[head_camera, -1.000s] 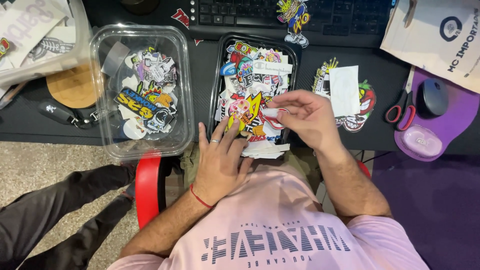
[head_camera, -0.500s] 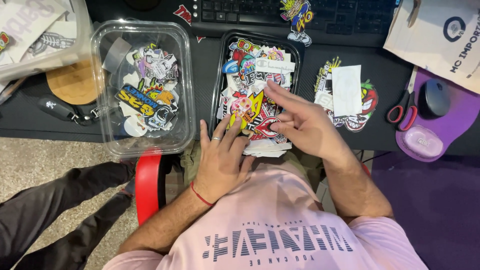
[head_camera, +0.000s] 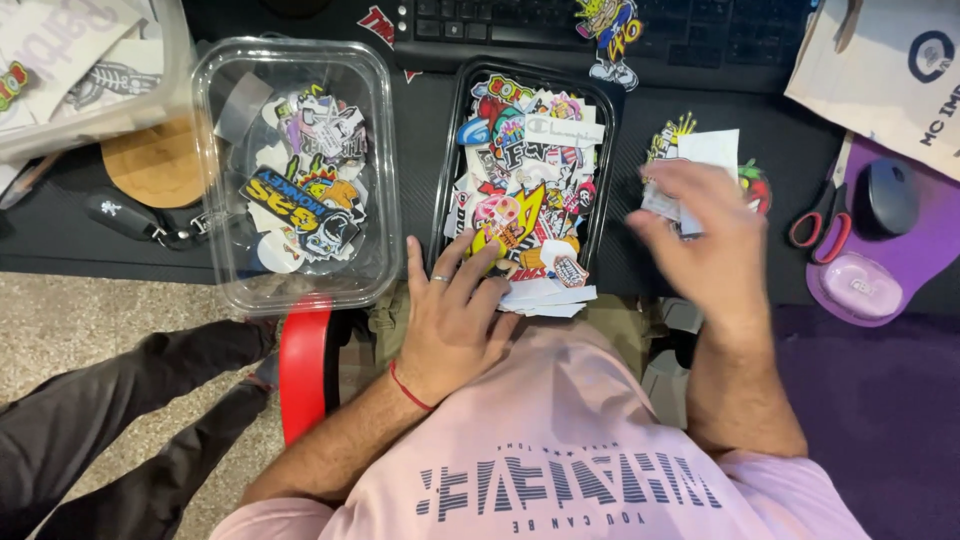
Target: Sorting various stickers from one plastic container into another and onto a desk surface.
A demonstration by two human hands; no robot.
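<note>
so from my seat here's the layout: left hand [head_camera: 455, 320] is flat, fingers spread and holding nothing, with the fingertips resting on the near end of the black tray [head_camera: 447, 150] that's stuffed with stickers [head_camera: 520, 170], looks to me like it's pinning that tray so it doesn't slide off the worktop [head_camera: 640, 260] edge, since the tray's bottom end sits right at the lip and some white backing slips [head_camera: 545, 296] poke out at its 6 o'clock. right hand [head_camera: 700, 245] is off at the tray's 3 o'clock, motion-blurred, and its grip looks pinched on a small white paper piece [head_camera: 662, 203], though honestly the blur makes it hard to be sure how tight. it hovers over a loose sticker pile [head_camera: 700, 150] on the worktop, white backings up, probably kept apart from the tray as its own heap. at the tray's 9 o'clock there's a clear plastic container [head_camera: 215, 140] with more stickers inside, lid off, so both bins are open within arm's reach. keyboard [head_camera: 700, 30] runs along 12 o'clock with a cartoon sticker [head_camera: 610, 30] lying on it. red-handled scissors [head_camera: 822, 222] and a mouse [head_camera: 888, 195] on a purple pad [head_camera: 930, 250] sit far out at 3 o'clock, near the right hand. a cork coaster [head_camera: 155, 165] and a key fob [head_camera: 120, 215] sit past the clear container at 9
</note>
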